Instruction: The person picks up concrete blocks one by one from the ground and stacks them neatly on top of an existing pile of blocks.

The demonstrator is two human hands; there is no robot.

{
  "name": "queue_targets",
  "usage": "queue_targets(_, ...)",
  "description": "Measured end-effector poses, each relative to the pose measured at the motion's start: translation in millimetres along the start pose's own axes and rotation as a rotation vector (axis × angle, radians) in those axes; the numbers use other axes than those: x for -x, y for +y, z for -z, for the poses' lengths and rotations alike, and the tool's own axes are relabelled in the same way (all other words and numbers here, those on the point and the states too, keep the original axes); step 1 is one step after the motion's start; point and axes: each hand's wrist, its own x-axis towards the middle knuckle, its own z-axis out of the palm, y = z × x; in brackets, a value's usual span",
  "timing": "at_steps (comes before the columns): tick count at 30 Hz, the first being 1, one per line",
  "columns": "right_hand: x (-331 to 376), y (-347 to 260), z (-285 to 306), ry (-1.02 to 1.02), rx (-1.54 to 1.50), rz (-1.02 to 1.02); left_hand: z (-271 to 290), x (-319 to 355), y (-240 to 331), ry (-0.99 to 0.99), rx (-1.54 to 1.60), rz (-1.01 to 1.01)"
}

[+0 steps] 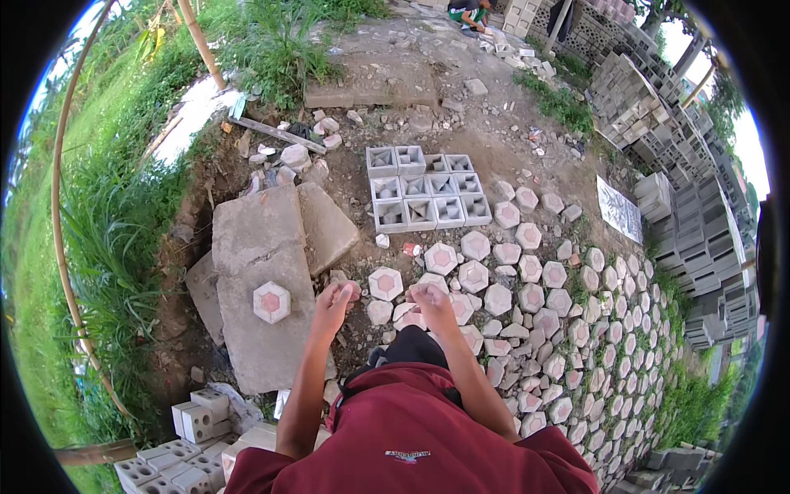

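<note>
My left hand (332, 301) is raised in front of me with its fingers curled closed, beside the right edge of a large concrete slab (255, 235). A small grey-brown lump (338, 277) shows at its fingertips; I cannot tell whether it is held or lies on the ground behind. Level with it, my right hand (433, 303) is also closed, fingers bent inward over the hexagonal pavers. What it holds, if anything, is hidden. Between the hands lies a hexagonal paver (385, 283) with a pinkish centre. Another hexagonal paver (271, 302) rests alone on the slab.
Hollow concrete blocks (418, 188) stand grouped ahead. Many loose pavers (576, 333) cover the ground to the right, below stacked block walls (708, 247). Perforated blocks (197, 420) sit at lower left. Grass (107, 222) borders the left. A person (471, 15) crouches far ahead.
</note>
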Motion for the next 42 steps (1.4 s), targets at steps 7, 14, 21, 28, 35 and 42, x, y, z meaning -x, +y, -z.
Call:
queue_targets(7, -126, -10, -10, -0.025, -0.047, -0.181, 11, -99, -10, 0.064, 0.195, 0.195)
queue_targets(14, -321, -34, -35, -0.141, -0.048, -0.237, 28, -260, 23, 0.115, 0.174, 0.155)
queue_targets(21, -503, -109, -80, -0.291, 0.131, -0.017, 65, -424, 93, 0.161, 0.13, 0.019)
queue_targets(28, -594, -113, -131, -0.265, -0.092, -0.273, 78, -530, 79, 0.098, 0.237, 0.233)
queue_targets(35, -740, -134, -178, -0.007, -0.199, -0.275, 145, -706, 124, -0.046, 0.134, 0.288)
queue_targets(42, -822, -215, -229, 0.059, -0.649, -0.243, 204, -853, 220, -0.324, -0.029, 0.273)
